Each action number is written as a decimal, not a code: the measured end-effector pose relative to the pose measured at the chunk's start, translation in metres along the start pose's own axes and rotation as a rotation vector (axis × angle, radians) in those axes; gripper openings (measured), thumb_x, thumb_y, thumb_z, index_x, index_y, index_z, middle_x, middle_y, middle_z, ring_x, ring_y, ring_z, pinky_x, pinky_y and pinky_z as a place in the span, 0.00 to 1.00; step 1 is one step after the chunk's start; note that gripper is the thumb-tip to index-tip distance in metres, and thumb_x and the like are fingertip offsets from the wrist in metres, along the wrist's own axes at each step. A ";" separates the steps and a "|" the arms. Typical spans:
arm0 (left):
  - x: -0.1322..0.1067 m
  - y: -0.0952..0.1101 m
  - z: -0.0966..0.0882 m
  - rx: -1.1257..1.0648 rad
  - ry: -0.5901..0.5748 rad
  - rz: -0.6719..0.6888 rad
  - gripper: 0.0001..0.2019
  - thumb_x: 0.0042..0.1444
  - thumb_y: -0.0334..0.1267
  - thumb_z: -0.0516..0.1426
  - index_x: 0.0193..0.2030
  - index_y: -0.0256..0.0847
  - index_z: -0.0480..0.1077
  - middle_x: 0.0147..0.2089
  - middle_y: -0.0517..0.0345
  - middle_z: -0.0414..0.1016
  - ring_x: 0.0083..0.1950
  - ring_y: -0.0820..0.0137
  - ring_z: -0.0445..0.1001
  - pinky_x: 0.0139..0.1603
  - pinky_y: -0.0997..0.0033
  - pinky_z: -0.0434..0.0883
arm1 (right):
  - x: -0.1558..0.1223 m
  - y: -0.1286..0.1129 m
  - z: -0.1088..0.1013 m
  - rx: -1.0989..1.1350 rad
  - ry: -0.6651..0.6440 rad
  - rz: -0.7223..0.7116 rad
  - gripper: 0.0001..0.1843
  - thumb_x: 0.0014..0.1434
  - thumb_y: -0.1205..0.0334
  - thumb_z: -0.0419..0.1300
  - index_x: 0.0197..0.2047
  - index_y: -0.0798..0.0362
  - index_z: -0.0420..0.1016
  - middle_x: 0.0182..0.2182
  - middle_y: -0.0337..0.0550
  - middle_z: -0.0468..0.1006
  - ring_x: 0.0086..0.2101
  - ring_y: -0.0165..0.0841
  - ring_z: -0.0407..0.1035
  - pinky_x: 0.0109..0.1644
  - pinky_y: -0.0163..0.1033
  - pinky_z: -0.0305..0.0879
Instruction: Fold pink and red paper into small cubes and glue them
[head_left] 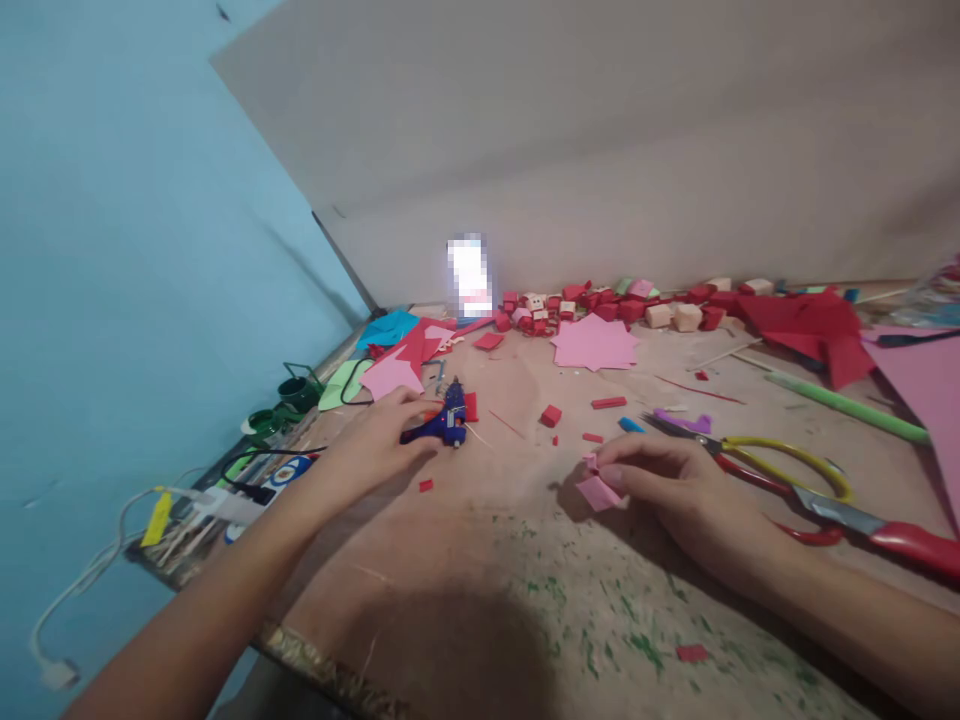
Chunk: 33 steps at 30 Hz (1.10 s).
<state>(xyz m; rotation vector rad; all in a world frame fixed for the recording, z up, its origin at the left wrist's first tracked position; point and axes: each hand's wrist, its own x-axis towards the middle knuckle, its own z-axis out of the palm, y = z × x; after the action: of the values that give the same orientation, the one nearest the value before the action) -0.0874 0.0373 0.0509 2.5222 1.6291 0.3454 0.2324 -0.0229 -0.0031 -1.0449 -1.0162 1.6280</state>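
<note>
My left hand [390, 436] is curled around the handle of a blue hot glue gun [454, 415] at the left of the table, thumb on the near side and fingers by the orange trigger. My right hand [675, 485] pinches a small folded piece of pink paper [598, 492] between thumb and fingers, low over the tabletop. Close by lie a small red paper cube [551, 415], a red paper strip [608, 403] and a blue paper roll [631, 425]. Scissors with yellow and red handles [787, 455] lie beyond my right hand, beside a red-handled cutting tool [862, 520].
Many red and cream paper cubes [615, 305] line the board at the back, near a lit phone [470, 280]. Pink star-shaped paper [595, 343] lies before them. Red paper [814, 325] and a green stick [847, 405] are at right. A power strip [236, 507] with cables sits at the left edge.
</note>
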 end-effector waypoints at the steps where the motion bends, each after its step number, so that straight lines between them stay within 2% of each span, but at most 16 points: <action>1: 0.000 -0.004 0.001 -0.005 -0.058 -0.030 0.17 0.62 0.47 0.61 0.56 0.47 0.79 0.52 0.50 0.77 0.49 0.57 0.78 0.51 0.61 0.74 | -0.001 0.000 0.000 0.000 -0.012 0.001 0.14 0.50 0.52 0.77 0.33 0.53 0.83 0.32 0.42 0.82 0.33 0.34 0.74 0.40 0.40 0.68; 4: 0.004 -0.010 0.005 -0.132 -0.153 -0.096 0.18 0.59 0.45 0.62 0.55 0.46 0.78 0.54 0.49 0.79 0.52 0.53 0.77 0.54 0.59 0.71 | -0.002 -0.001 0.002 -0.038 -0.003 -0.025 0.14 0.49 0.53 0.77 0.31 0.53 0.83 0.30 0.40 0.81 0.31 0.31 0.72 0.38 0.38 0.66; 6: 0.008 -0.011 0.006 -0.208 -0.160 -0.121 0.15 0.58 0.43 0.63 0.50 0.45 0.79 0.50 0.50 0.82 0.51 0.52 0.77 0.52 0.60 0.70 | -0.003 -0.002 0.002 -0.056 0.018 -0.039 0.14 0.48 0.53 0.77 0.31 0.54 0.82 0.29 0.40 0.80 0.31 0.31 0.71 0.38 0.38 0.65; 9: 0.011 -0.014 0.003 -0.292 -0.118 -0.160 0.13 0.57 0.45 0.63 0.45 0.42 0.79 0.43 0.52 0.83 0.46 0.53 0.78 0.48 0.62 0.70 | -0.003 -0.002 0.002 -0.036 0.011 -0.046 0.15 0.49 0.52 0.77 0.32 0.54 0.82 0.30 0.41 0.80 0.32 0.33 0.72 0.39 0.40 0.66; 15: 0.000 -0.020 -0.006 -0.620 -0.008 -0.240 0.18 0.58 0.51 0.62 0.47 0.39 0.75 0.43 0.50 0.80 0.45 0.58 0.76 0.46 0.63 0.71 | -0.002 0.003 0.000 -0.081 -0.014 -0.042 0.16 0.50 0.50 0.75 0.31 0.53 0.82 0.30 0.41 0.80 0.32 0.34 0.72 0.38 0.40 0.65; 19: -0.006 -0.006 0.000 -0.955 0.044 -0.264 0.22 0.52 0.49 0.65 0.48 0.38 0.72 0.42 0.51 0.78 0.41 0.63 0.76 0.45 0.64 0.73 | -0.003 0.003 0.001 -0.079 -0.007 -0.066 0.15 0.51 0.50 0.74 0.31 0.52 0.82 0.29 0.40 0.80 0.31 0.34 0.72 0.38 0.40 0.66; 22: -0.003 0.011 0.004 -1.299 0.168 -0.303 0.17 0.47 0.41 0.70 0.40 0.37 0.72 0.34 0.58 0.73 0.32 0.72 0.70 0.36 0.73 0.70 | -0.002 -0.002 0.000 -0.110 0.021 -0.107 0.14 0.50 0.50 0.74 0.31 0.52 0.81 0.30 0.41 0.80 0.32 0.36 0.74 0.40 0.42 0.69; 24: 0.002 0.020 0.006 -1.393 0.219 -0.303 0.16 0.47 0.40 0.71 0.37 0.37 0.73 0.30 0.61 0.70 0.28 0.77 0.65 0.31 0.76 0.67 | -0.001 -0.006 -0.001 -0.210 0.057 -0.148 0.14 0.49 0.49 0.74 0.30 0.52 0.82 0.30 0.42 0.81 0.32 0.37 0.74 0.40 0.42 0.70; 26: 0.008 0.027 0.008 -1.410 0.199 -0.284 0.15 0.48 0.42 0.71 0.36 0.37 0.74 0.30 0.62 0.70 0.25 0.79 0.62 0.28 0.76 0.67 | 0.002 -0.007 -0.003 -0.277 0.072 -0.193 0.15 0.49 0.49 0.74 0.30 0.51 0.82 0.31 0.44 0.82 0.33 0.39 0.76 0.41 0.43 0.72; 29: 0.014 0.032 0.014 -1.425 0.087 -0.276 0.18 0.47 0.47 0.72 0.33 0.34 0.77 0.28 0.60 0.71 0.20 0.81 0.57 0.24 0.73 0.67 | 0.005 -0.003 -0.006 -0.302 0.068 -0.268 0.14 0.53 0.48 0.71 0.31 0.51 0.83 0.32 0.46 0.83 0.34 0.40 0.77 0.41 0.45 0.74; 31: 0.011 0.033 0.021 -1.424 0.016 -0.285 0.18 0.43 0.45 0.74 0.31 0.33 0.78 0.27 0.58 0.74 0.20 0.79 0.61 0.25 0.72 0.70 | 0.005 0.001 -0.006 -0.347 0.074 -0.293 0.11 0.55 0.51 0.70 0.32 0.50 0.83 0.33 0.45 0.83 0.34 0.40 0.78 0.39 0.44 0.75; 33: 0.005 0.034 0.028 -1.419 -0.027 -0.305 0.16 0.39 0.41 0.76 0.28 0.34 0.78 0.27 0.56 0.76 0.26 0.73 0.70 0.31 0.71 0.74 | 0.003 0.003 -0.005 -0.407 0.075 -0.329 0.08 0.56 0.54 0.69 0.33 0.49 0.83 0.34 0.44 0.84 0.34 0.39 0.78 0.38 0.42 0.74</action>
<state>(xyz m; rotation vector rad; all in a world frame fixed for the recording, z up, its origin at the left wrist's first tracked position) -0.0487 0.0287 0.0321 1.1803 1.0256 0.9609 0.2356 -0.0202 -0.0076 -1.1205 -1.4225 1.1333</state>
